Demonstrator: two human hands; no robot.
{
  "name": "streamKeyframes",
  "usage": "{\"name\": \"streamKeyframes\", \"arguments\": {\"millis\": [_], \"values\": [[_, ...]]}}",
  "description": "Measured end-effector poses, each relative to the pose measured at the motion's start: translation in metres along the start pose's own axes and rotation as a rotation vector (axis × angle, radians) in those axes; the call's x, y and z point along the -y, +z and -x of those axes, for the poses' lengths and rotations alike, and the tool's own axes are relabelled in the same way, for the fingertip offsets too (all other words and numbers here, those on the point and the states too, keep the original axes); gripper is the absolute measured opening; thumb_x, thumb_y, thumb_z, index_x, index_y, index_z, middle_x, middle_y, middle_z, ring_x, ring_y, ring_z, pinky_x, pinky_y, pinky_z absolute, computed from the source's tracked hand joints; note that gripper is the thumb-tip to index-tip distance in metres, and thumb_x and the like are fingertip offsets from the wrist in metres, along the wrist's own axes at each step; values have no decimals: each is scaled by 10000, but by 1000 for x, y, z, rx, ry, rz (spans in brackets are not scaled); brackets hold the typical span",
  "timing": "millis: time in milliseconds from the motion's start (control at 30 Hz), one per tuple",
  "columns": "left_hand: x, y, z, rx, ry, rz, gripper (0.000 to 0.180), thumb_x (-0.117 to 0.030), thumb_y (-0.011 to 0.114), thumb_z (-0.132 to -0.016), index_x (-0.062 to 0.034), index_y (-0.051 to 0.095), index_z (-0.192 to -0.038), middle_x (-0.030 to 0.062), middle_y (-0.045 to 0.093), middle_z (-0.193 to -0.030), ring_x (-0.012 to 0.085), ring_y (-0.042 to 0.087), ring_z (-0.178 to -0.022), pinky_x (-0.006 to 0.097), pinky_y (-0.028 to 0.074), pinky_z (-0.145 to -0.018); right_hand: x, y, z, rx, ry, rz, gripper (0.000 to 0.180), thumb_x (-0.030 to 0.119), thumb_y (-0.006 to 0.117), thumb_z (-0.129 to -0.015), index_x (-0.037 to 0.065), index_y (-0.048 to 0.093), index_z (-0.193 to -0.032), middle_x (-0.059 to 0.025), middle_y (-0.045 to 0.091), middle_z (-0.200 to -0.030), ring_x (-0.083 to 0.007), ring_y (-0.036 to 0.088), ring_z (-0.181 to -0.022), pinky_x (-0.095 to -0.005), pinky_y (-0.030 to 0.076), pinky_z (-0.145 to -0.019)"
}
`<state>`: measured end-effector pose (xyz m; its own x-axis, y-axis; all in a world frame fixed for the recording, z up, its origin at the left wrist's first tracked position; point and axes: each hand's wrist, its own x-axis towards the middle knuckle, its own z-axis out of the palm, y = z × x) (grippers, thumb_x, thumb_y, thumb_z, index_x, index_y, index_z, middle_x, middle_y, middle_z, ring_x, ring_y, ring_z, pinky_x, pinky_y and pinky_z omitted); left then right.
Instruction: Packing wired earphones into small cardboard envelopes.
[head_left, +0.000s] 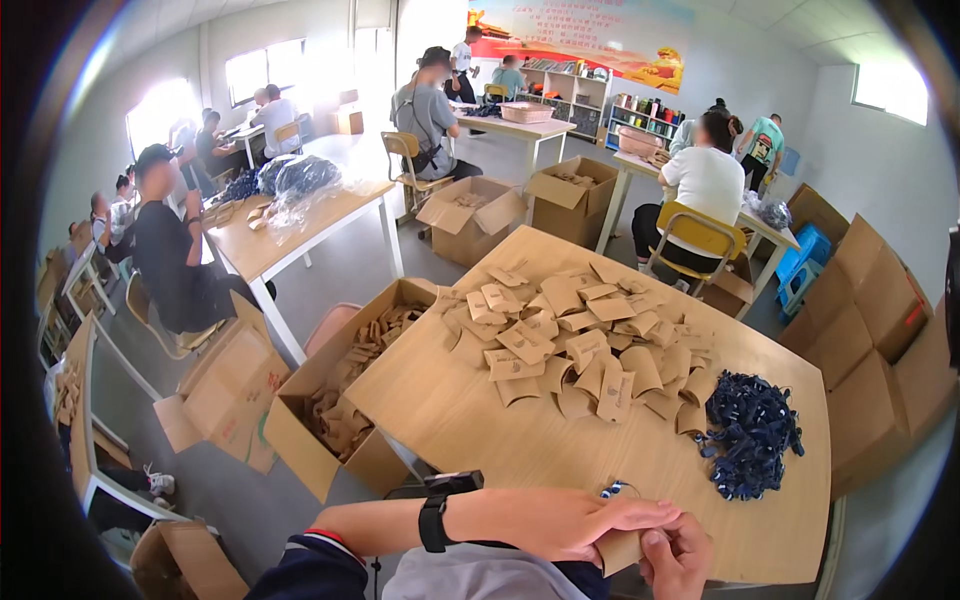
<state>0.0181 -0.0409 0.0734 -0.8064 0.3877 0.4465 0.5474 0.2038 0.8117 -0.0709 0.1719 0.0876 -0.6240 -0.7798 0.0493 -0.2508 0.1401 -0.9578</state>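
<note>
Clock centred on the held box. Open carton (350,400), 10 o'clock: brown pieces inside. Loose brown boxes (580,335) heaped on table, near 12. Left hand (580,525), 9 to 12: fingers together, bent over the small brown box (620,552), which sits between both hands at the near table edge. Right hand (680,550), 3: thumb and fingers pinch its side. Blue straps (752,435), 1 to 2. Judgement: light, even pressure should avoid creasing the card.
</note>
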Motion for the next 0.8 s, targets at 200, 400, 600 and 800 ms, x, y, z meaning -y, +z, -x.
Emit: {"name": "streamKeyframes", "arguments": {"millis": [200, 400, 600, 800], "values": [[-2, -1, -19, -387, -95, -494, 287, -131, 642, -915, -49, 588, -1185, 97, 590, -1289, 272, 637, -1013, 323, 539, -768, -9, 11, -6, -333, -462, 458, 93, -26, 651, -889, 32, 658, -962, -108, 679, -809, -177, 623, -626, -269, 474, -543], [-33, -4, -35, -325, -371, 42, 213, -114, 548, -994, -53, 629, -1182, 83, 713, -841, 160, 684, -677, 281, 528, -628, 3, 1, -16, -341, -860, 746, 143, -37, 672, -861, 36, 681, -984, -175, 699, -967, -284, 668, -788, -312, 525, -653], [-8, 19, -34, -653, -245, 229, 212, -135, 551, -1005, -16, 633, -1160, 96, 717, -876, 111, 698, -740, 226, 537, -627, 3, 28, -24, -553, -598, 502, 173, 71, 642, -936, -8, 657, -1089, -123, 703, -978, -178, 629, -778, -261, 494, -648], [-6, 59, -36, -993, -76, -133, 197, 12, 575, -951, 13, 679, -1118, 137, 728, -958, 139, 711, -813, 253, 567, -726, -7, 47, -24, -710, -577, 293, 75, 1, 641, -909, -42, 649, -970, -98, 635, -684, -106, 622, -589, -208, 456, -483]]}}
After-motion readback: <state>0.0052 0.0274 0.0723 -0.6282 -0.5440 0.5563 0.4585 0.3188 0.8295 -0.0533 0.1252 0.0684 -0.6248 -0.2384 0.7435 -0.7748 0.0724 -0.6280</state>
